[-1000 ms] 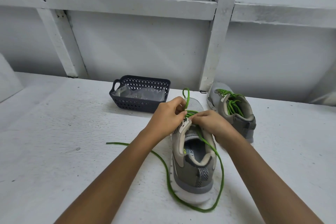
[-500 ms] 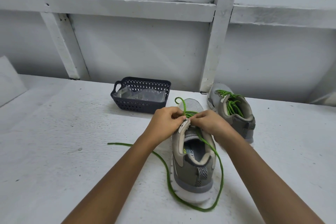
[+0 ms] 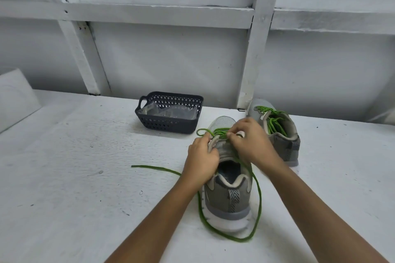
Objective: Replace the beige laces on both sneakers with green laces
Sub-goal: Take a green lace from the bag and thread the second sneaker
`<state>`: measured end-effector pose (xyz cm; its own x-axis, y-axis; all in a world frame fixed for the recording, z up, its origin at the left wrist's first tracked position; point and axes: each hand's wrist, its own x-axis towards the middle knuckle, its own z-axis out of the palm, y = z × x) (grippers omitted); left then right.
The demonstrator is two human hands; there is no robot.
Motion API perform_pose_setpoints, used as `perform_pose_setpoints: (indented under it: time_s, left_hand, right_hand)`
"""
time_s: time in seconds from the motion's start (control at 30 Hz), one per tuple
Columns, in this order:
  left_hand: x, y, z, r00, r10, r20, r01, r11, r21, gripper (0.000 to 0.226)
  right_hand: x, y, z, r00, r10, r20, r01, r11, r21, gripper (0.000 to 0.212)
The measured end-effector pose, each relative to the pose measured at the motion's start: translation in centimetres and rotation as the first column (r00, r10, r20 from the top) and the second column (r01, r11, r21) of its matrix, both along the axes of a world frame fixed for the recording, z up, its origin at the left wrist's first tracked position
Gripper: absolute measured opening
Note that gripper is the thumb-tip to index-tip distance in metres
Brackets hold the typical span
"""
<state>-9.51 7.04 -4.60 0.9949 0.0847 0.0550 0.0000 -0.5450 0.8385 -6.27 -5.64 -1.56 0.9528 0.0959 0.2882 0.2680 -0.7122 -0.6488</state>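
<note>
Working on the near sneaker [image 3: 227, 195], standing heel toward the camera on the white table [image 3: 74, 177]

Gripping the left eyelet edge of that sneaker with the left hand [image 3: 201, 162], fingers curled round it

Pinching the green lace [image 3: 260, 198] at the upper eyelets with the right hand [image 3: 250, 143], fingers bent and closed on the strand

Leaving a small loop of the lace sticking out to the left, just past the left thumb

Trailing one loose end across the table to the left and looping the other around the heel, both lying flat on the table

Having the far sneaker [image 3: 284, 145] just behind the right hand, toe toward the wall, already threaded with its own green laces [image 3: 272, 123]

Showing a dark basket [image 3: 168, 125] near the wall, left of both sneakers, holding clear plastic bags [image 3: 171, 112]
</note>
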Motion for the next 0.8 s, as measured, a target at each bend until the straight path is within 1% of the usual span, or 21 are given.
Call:
perform_pose_setpoints:
  time_s: [0.03, 0.07, 0.13, 0.17, 0.2, 0.23, 0.27, 0.33, 0.37, 0.43, 0.47, 0.5, 0.53, 0.57, 0.6, 0.63, 0.67, 0.73, 0.8]
  left_hand:
    - [-0.1, 0.0, 0.0, 1.000, -0.004, 0.005, 0.004, 1.000, -0.013, 0.051]
    - [-0.1, 0.0, 0.0, 1.000, -0.013, 0.016, 0.014, 1.000, -0.027, 0.054]
    - [-0.2, 0.0, 0.0, 0.999, -0.017, 0.030, 0.018, 0.998, -0.056, 0.055]
    - [-0.3, 0.0, 0.0, 1.000, -0.005, 0.030, 0.007, 0.997, -0.077, 0.055]
    - [-0.4, 0.0, -0.1, 0.999, 0.008, 0.031, -0.005, 0.995, -0.101, 0.054]
    - [-0.4, 0.0, 0.0, 0.999, 0.021, 0.032, -0.017, 0.992, -0.122, 0.054]
    - [-0.4, 0.0, -0.1, 0.999, 0.030, 0.033, -0.026, 0.990, -0.138, 0.054]
    - [-0.3, -0.1, -0.1, 0.999, 0.041, 0.032, -0.036, 0.987, -0.159, 0.055]
    - [-0.3, -0.1, -0.1, 0.998, 0.045, 0.033, -0.039, 0.986, -0.165, 0.055]
    - [-0.3, -0.1, -0.1, 0.998, 0.054, 0.042, -0.046, 0.983, -0.176, 0.053]
    - [-0.3, -0.1, -0.1, 0.997, 0.058, 0.047, -0.048, 0.982, -0.182, 0.052]
    - [-0.4, 0.0, -0.2, 0.997, 0.058, 0.048, -0.048, 0.981, -0.188, 0.052]
    - [-0.4, 0.0, -0.2, 0.997, 0.058, 0.047, -0.048, 0.980, -0.193, 0.051]
    - [-0.4, 0.0, -0.3, 0.997, 0.058, 0.045, -0.048, 0.979, -0.199, 0.051]
    - [-0.4, 0.1, -0.4, 0.997, 0.056, 0.045, -0.045, 0.978, -0.203, 0.051]
    - [-0.4, 0.1, -0.4, 0.997, 0.055, 0.049, -0.044, 0.977, -0.207, 0.050]
    - [-0.4, 0.1, -0.5, 0.997, 0.055, 0.054, -0.043, 0.977, -0.210, 0.050]
    - [-0.3, 0.2, -0.7, 0.997, 0.056, 0.059, -0.042, 0.974, -0.220, 0.050]
    - [-0.3, 0.2, -0.8, 0.996, 0.061, 0.062, -0.045, 0.970, -0.238, 0.050]
  right_hand:
    - [-0.3, -0.5, 0.4, 1.000, 0.007, -0.009, -0.006, 0.994, 0.111, 0.009]
    - [-0.7, -1.0, 1.0, 0.998, 0.037, -0.042, -0.025, 0.965, 0.261, 0.012]
    - [-1.6, -2.0, 2.4, 0.979, 0.173, -0.103, -0.090, 0.833, 0.546, 0.021]
    - [-1.9, -2.4, 3.0, 0.963, 0.239, -0.124, -0.108, 0.764, 0.637, 0.023]
    - [-2.3, -2.7, 3.4, 0.946, 0.292, -0.140, -0.117, 0.712, 0.693, 0.024]
    - [-2.7, -3.0, 3.8, 0.930, 0.333, -0.156, -0.128, 0.691, 0.712, 0.025]
    - [-3.1, -3.3, 4.1, 0.914, 0.366, -0.178, -0.149, 0.707, 0.692, 0.024]
    - [-3.9, -4.0, 4.5, 0.867, 0.434, -0.243, -0.227, 0.780, 0.583, 0.023]
    - [-4.3, -4.3, 4.6, 0.831, 0.479, -0.285, -0.277, 0.799, 0.534, 0.022]
    - [-4.8, -4.9, 4.8, 0.764, 0.538, -0.356, -0.325, 0.797, 0.508, 0.022]
    - [-4.8, -5.1, 4.8, 0.758, 0.529, -0.382, -0.292, 0.798, 0.527, 0.023]
    - [-4.6, -5.3, 4.7, 0.776, 0.485, -0.403, -0.223, 0.809, 0.544, 0.026]
    - [-4.2, -5.3, 4.4, 0.819, 0.397, -0.415, -0.143, 0.841, 0.522, 0.028]
    - [-3.6, -5.3, 4.1, 0.875, 0.263, -0.407, -0.070, 0.900, 0.431, 0.026]
    - [-2.8, -5.4, 3.6, 0.923, 0.119, -0.365, -0.014, 0.961, 0.278, 0.024]
    - [-2.0, -5.2, 3.2, 0.949, 0.023, -0.313, 0.017, 0.992, 0.124, 0.023]
    - [-1.4, -4.9, 2.8, 0.959, -0.020, -0.283, 0.021, 1.000, 0.000, 0.026]
    - [-0.3, -4.0, 2.1, 0.955, -0.033, -0.294, -0.022, 0.983, -0.180, 0.033]
    - [0.3, -2.9, 1.3, 0.961, -0.026, -0.276, -0.067, 0.944, -0.324, 0.030]
